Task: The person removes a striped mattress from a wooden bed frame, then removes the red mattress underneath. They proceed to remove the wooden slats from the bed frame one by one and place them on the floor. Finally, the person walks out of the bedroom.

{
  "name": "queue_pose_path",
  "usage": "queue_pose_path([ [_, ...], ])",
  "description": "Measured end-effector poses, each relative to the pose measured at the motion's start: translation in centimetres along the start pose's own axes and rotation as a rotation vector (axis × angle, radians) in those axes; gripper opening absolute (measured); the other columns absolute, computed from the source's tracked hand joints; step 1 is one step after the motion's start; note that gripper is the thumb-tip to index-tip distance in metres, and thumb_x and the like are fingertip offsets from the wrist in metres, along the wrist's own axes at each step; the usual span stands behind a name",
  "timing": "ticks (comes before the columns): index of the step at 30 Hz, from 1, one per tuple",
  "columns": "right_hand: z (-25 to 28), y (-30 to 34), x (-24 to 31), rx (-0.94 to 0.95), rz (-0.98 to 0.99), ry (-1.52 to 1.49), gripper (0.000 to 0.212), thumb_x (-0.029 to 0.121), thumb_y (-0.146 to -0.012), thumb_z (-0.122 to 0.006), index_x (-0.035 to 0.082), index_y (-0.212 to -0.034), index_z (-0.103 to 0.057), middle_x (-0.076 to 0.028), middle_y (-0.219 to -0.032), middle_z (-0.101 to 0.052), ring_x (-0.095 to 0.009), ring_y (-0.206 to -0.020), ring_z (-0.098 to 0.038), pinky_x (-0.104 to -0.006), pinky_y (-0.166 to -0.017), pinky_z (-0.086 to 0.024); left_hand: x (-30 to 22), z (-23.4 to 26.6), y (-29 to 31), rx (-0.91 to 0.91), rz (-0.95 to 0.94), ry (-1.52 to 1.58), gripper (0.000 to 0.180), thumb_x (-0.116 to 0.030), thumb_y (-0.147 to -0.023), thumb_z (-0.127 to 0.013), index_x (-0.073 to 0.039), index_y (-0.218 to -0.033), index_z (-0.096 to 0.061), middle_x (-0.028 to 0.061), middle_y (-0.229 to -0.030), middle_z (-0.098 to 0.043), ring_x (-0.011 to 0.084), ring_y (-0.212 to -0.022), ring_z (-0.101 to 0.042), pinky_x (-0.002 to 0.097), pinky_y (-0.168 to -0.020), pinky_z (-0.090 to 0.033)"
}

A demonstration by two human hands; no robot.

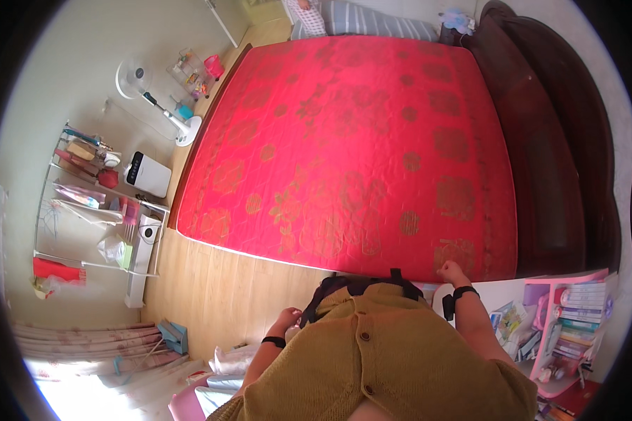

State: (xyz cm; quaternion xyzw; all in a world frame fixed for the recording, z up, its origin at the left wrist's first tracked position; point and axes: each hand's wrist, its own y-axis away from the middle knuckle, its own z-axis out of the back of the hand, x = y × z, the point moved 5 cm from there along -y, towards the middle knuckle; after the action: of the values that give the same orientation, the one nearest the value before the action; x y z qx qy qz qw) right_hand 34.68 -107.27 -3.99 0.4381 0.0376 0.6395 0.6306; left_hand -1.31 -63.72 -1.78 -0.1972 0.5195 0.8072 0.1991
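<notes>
A large mattress (337, 161) in shiny red fabric with gold-brown patterns lies in front of me. Over its near edge, towards the right corner, is my right hand (453, 272), its fingers curled in and nothing visible in them. I cannot tell whether it touches the fabric. Lower and further left, my left hand (286, 319) hangs beside my body above the wooden floor, near some dark cloth at my waist (340, 286). Its fingers look loosely closed, with nothing seen in them. Both wrists wear black bands.
A dark wooden headboard (541, 140) borders the mattress on the right. Along the left wall stand a fan (144, 88), a white appliance (147, 175) and a rack (98, 200). A pink bookshelf (548, 330) is at my right. Another person (312, 17) stands beyond the far edge.
</notes>
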Motion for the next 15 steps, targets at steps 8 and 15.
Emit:
queue_pose_path([
  [8, -0.6, -1.1, -1.0, 0.026, 0.028, 0.024, 0.021, 0.02, -0.062, -0.064, 0.002, -0.066, -0.052, -0.014, -0.061, -0.055, -0.024, -0.058, -0.056, -0.0355, -0.054, -0.044, 0.6, -0.2, -0.8, 0.033, 0.007, -0.014, 0.017, -0.017, -0.079, -0.052, -0.002, -0.084, -0.058, 0.0053, -0.059, -0.055, 0.0144, -0.049, -0.053, 0.0264, -0.045, -0.043],
  [15, -0.8, -1.7, -2.0, 0.017, 0.027, 0.022, 0.02, 0.018, -0.063, -0.064, 0.003, -0.065, -0.052, -0.014, -0.06, -0.055, -0.024, -0.058, -0.056, -0.0356, -0.055, -0.045, 1.7, -0.5, -1.5, 0.072, 0.053, 0.069, 0.015, -0.015, -0.079, -0.052, -0.002, -0.082, -0.057, 0.0055, -0.058, -0.054, 0.0152, -0.049, -0.053, 0.0268, -0.044, -0.043],
])
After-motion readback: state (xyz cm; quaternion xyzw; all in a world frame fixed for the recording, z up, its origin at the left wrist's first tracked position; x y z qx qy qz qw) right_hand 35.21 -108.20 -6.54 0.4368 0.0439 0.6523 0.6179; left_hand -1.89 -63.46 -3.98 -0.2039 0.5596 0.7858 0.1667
